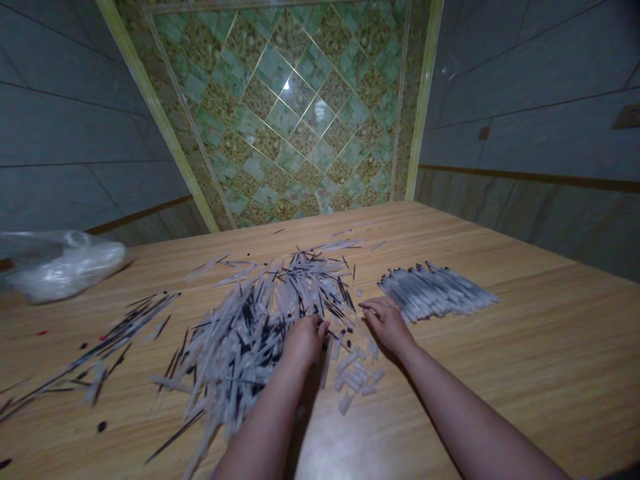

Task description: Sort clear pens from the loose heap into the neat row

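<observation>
My left hand point(305, 339) is at the right edge of a loose heap of clear tubes and thin black sticks point(245, 333), which look like pen parts. Its fingers are curled together, and what they hold, if anything, is hidden. To the right, my right hand point(387, 323) is low over the table, fingers stretched toward the left hand and slightly apart, with nothing visible in them. Short clear caps point(356, 373) lie scattered between my forearms. Just beyond my right hand, a row of assembled-looking clear pens with dark ends point(435, 291) lies side by side.
A wooden table point(540, 320) spans the view. Black sticks point(130, 327) and small black pieces point(102, 426) lie on the left, with tiny red bits nearby. A clear plastic bag point(70, 267) sits at the far left edge. Tiled walls enclose the table's far side.
</observation>
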A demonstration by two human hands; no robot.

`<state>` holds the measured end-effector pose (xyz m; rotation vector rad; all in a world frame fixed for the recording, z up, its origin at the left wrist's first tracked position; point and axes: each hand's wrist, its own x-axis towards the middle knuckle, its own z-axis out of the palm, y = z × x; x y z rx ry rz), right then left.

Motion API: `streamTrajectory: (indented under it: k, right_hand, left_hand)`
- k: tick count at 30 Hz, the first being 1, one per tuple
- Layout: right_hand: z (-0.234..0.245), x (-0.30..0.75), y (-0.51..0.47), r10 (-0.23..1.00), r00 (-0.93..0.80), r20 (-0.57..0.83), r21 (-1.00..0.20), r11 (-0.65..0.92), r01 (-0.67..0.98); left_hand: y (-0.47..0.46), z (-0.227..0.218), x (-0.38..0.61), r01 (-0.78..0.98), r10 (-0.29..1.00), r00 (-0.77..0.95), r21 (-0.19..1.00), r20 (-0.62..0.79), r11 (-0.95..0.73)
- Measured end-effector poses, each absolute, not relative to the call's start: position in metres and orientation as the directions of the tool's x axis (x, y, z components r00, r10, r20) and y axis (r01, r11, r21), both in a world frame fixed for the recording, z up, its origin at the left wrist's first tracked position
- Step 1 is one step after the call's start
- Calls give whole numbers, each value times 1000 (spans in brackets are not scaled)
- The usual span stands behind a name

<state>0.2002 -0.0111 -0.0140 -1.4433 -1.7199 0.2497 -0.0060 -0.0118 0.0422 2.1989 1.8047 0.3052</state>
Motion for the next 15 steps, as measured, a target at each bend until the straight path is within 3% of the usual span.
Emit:
streamTrajectory:
  k: [4,7,11,15]
  right_hand:
    - [-15,200,-13,884,31,467,-624,305,719]
    - [-16,199,-15,891,12,454,-619,306,724]
    - [-17,198,-15,901,-20,434,-614,312,725]
    - [-17,201,-14,903,-8,430,-619,301,725]
  left_hand:
    - [-10,37,-1,924,981,194,337,-16,-178]
    - [-1,33,-2,934,981,186,300,62,-196]
    - [20,32,-1,963,972,142,202,190,-180]
    - [37,29,6,983,973,143,88,180,-161]
